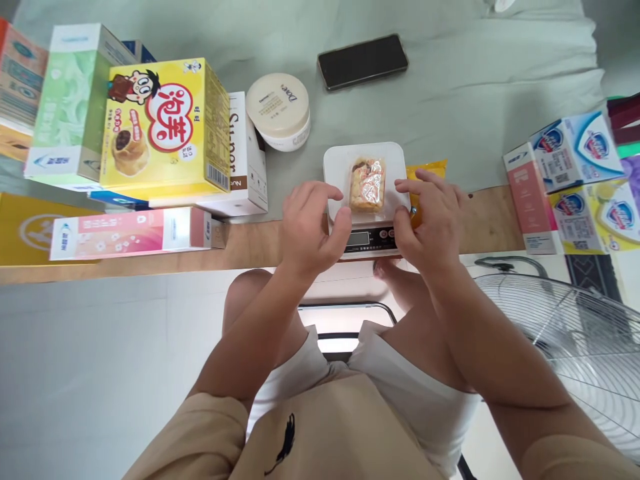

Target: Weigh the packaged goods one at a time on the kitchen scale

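A white digital kitchen scale [341, 160] lies in front of me, its display and buttons along the near edge. On its plate rests a clear-wrapped snack [367, 185], golden with red print. My left hand [313, 227] is at the scale's left side, fingers apart and curved, holding nothing. At the right side is my right hand [429, 220], its fingers spread too and nothing in them. Neither hand touches the snack. Partly hidden behind my right hand is a yellow-orange packet [435, 167] beside the scale.
Left of the scale stand a Dove tub [280, 110], a yellow snack box [160, 127], a green box [70, 107] and a pink box [130, 233]. A phone [363, 62] lies beyond the scale. Soap boxes [575, 153] stand right, above a fan [575, 333].
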`<state>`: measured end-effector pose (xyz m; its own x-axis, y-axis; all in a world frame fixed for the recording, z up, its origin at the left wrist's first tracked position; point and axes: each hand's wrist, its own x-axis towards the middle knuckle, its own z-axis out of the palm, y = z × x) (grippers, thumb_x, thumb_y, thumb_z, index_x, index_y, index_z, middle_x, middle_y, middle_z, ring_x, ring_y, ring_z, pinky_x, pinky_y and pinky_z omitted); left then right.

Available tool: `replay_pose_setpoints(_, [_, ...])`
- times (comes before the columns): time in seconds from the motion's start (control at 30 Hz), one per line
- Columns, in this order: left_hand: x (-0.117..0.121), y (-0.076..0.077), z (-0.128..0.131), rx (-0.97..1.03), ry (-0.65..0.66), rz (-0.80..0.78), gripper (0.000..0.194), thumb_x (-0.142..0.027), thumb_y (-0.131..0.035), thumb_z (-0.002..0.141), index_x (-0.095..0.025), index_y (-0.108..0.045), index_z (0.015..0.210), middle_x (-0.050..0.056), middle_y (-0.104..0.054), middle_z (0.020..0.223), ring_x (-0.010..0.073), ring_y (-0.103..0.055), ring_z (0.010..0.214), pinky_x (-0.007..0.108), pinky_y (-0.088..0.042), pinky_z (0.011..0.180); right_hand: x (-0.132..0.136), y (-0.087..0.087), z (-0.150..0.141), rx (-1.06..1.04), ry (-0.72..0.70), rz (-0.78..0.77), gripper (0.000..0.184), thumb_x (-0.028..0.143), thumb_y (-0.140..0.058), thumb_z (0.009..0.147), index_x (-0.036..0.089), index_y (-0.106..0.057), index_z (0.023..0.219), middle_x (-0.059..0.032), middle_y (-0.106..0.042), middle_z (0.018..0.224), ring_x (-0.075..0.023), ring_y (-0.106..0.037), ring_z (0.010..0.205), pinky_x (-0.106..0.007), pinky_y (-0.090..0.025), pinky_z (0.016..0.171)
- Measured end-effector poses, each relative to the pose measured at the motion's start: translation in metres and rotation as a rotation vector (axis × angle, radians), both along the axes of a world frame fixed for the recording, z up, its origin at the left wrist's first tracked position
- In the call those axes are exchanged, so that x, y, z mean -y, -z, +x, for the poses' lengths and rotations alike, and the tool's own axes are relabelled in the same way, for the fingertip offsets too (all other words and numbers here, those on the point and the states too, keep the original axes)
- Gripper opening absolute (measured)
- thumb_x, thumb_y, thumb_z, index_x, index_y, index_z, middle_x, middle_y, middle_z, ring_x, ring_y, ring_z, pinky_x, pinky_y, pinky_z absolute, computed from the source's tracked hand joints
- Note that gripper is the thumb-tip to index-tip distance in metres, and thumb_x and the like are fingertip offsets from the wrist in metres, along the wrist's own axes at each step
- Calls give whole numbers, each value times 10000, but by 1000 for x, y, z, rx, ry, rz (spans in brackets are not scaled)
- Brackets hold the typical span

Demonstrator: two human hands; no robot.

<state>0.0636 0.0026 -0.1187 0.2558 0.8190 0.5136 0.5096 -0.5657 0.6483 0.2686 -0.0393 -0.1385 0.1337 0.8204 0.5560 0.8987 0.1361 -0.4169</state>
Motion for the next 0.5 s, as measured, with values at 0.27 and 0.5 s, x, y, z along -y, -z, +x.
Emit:
replay_pose_setpoints(0.27, [-4,2,0,-55,-51,-93,130,-320,-511,995,-240,-586,1063,88,-714,1072,245,-671,1054,413,-538,973,-3,-6,-6,36,-52,70,338,230,-578,862,256,-639,1194,-91,-790,1189,-318,-706,1262,-497,-450,1103])
replay_pose_setpoints(0.5, [-1,9,-9,-117,-64,-215,350,-229,-589,889,-239,-547,1236,135,-640,1265,298,-629,1227,481,-536,1095,-2,-15,-21,89,-125,-31,422,353,-646,874,287,-640,1291,-95,-731,1364,-328,-675,1282,-508,-414,1135])
